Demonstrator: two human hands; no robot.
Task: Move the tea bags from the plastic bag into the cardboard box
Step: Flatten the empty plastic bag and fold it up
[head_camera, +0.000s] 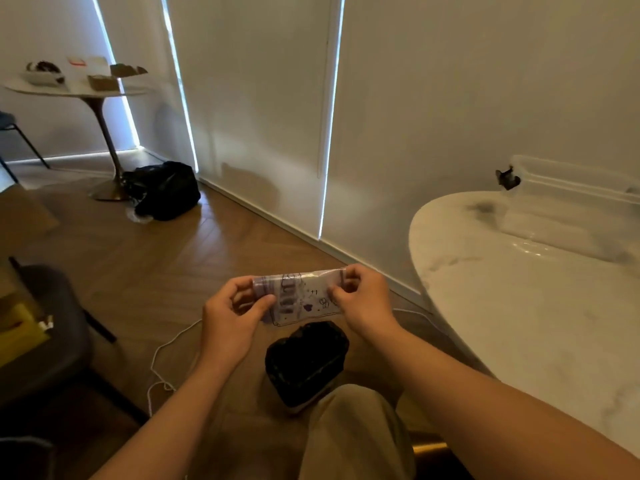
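Observation:
A small clear plastic bag (299, 294) with purple print and a zip strip hangs in the air over the floor, held between both hands. My left hand (230, 315) pinches its left end between thumb and fingers. My right hand (362, 294) pinches its right end the same way. What is inside the bag is too blurred to make out. Two open cardboard boxes (114, 76) sit far off on a small round table at the back left.
A white marble table (519, 289) curves along the right, with a clear plastic container (571, 202) on it. Below my hands stands a small bin with a black liner (306, 362). A white cord (166, 358) lies on the wooden floor. A dark chair (45, 334) is at left, a black bag (162, 190) further back.

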